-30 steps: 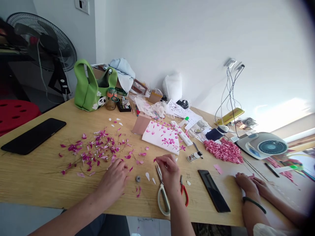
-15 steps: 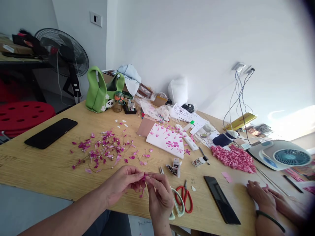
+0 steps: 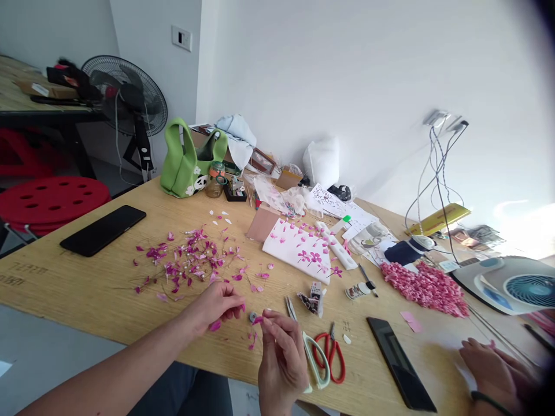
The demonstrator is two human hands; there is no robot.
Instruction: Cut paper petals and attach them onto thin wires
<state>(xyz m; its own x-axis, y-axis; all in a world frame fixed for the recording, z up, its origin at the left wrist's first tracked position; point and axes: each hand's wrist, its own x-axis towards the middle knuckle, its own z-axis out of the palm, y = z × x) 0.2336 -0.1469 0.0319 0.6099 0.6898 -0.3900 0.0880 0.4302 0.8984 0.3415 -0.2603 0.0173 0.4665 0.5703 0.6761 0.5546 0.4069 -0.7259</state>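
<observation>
1. In the head view, the person's left hand (image 3: 215, 306) hovers low over the wooden surface (image 3: 65, 277). Its fingers (image 3: 232, 303) curl together around a speck of pink at the tips, and I cannot tell whether they grip it.
2. The right hand (image 3: 281, 361) is raised just beside the left, its fingers (image 3: 269, 316) pinched together on a magenta petal (image 3: 259, 319). That petal sits between the two hands, above the surface.
3. A second petal (image 3: 214, 326) shows just under the left hand. A small grey spool (image 3: 252, 316) stands on the surface close to the pinched petal, with a few loose pink scraps (image 3: 252, 341) below it.
4. Just right of the right hand lie white-handled scissors (image 3: 316, 361) beside red-handled snips (image 3: 329, 361), with a folded printed paper scrap (image 3: 311, 301) above them.
5. Farther off are scattered magenta blossoms on thin stems (image 3: 186, 266), a white board dotted with pink petals (image 3: 297, 250) and a heap of pink pieces (image 3: 425, 289).
6. At the right edge, a co-worker's hand (image 3: 494, 370) with a dark bracelet (image 3: 485, 398) rests near a black phone (image 3: 401, 364).
</observation>
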